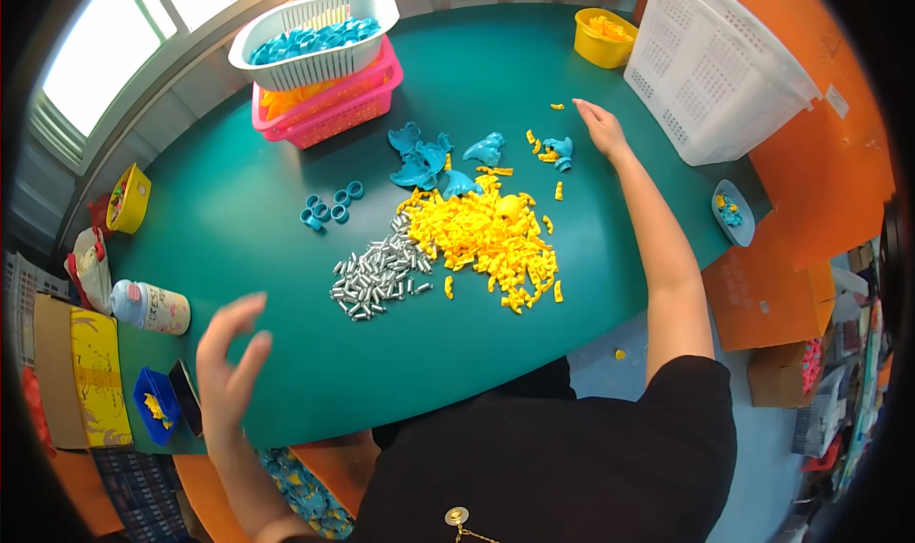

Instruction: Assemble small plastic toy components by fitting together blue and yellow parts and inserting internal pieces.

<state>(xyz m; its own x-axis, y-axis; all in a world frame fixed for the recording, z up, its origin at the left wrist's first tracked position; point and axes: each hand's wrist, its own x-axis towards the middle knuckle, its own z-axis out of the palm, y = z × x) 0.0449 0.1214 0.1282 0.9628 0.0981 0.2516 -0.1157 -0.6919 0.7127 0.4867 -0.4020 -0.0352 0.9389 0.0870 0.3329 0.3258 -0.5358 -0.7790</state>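
My left hand (229,367) is raised at the table's near left, thumb and fingers apart, holding nothing. My right hand (601,128) reaches far across on the right, fingers stretched out, beside a small blue moulded part (562,152) with yellow pieces around it. Between my hands lies a spread pile of small yellow plastic pieces (481,228). Against its left side rests a heap of short silver metal cylinders (376,274). Behind the pile are larger curved blue shells (419,160) and another blue piece (484,149). Several blue rings (340,211) lie apart to the left.
A white basket of blue rings (315,40) sits on pink baskets (329,114) at the back left. A yellow tub (602,40) and tall white crate (710,71) stand back right. A bottle (152,307), phone (185,398) and blue tray (152,405) line the left edge.
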